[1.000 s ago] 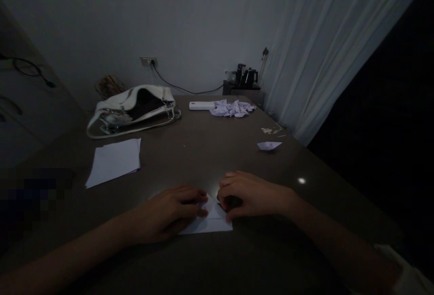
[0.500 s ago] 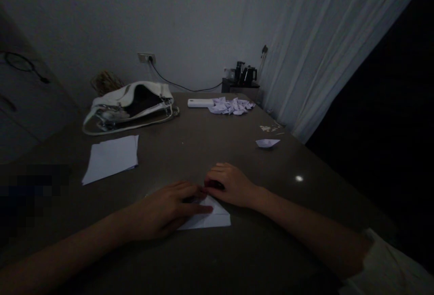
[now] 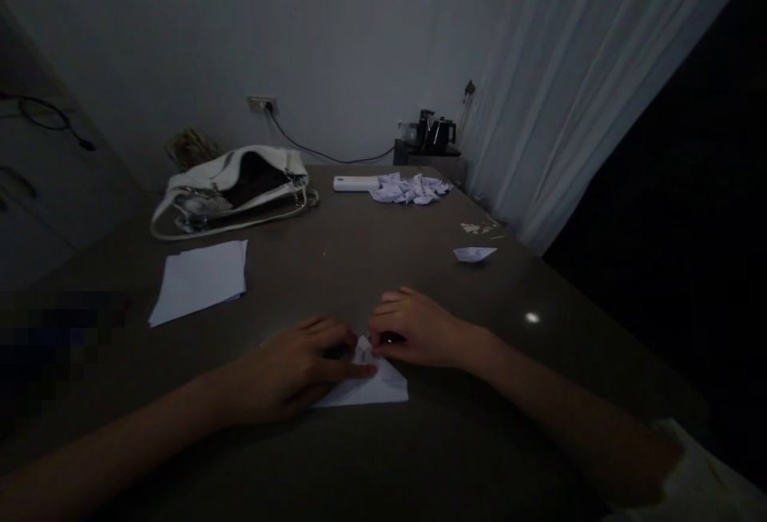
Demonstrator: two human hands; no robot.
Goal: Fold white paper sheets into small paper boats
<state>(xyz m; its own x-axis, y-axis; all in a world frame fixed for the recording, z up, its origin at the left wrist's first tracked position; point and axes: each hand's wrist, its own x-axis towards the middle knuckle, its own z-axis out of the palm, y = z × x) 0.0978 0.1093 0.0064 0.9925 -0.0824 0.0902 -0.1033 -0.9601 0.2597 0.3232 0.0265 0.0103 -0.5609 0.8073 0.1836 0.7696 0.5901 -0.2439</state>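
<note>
While our left hand [image 3: 300, 368] rests, fingers loosely spread, on the folded paper [image 3: 377, 391], likely steadying it, our right hand [image 3: 419, 332] curls beside its peak; pinching, we can't tell.

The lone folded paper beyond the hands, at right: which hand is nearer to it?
Right. The right hand is left of the lone folded paper, nearer the person; the left hand is farther left, on the triangular paper.

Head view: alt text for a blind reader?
A person's left hand rests on folded white paper, right hand at its upper edge, on a dark table. Behind lie a paper stack, a white handbag and a heap of folded papers.
</note>
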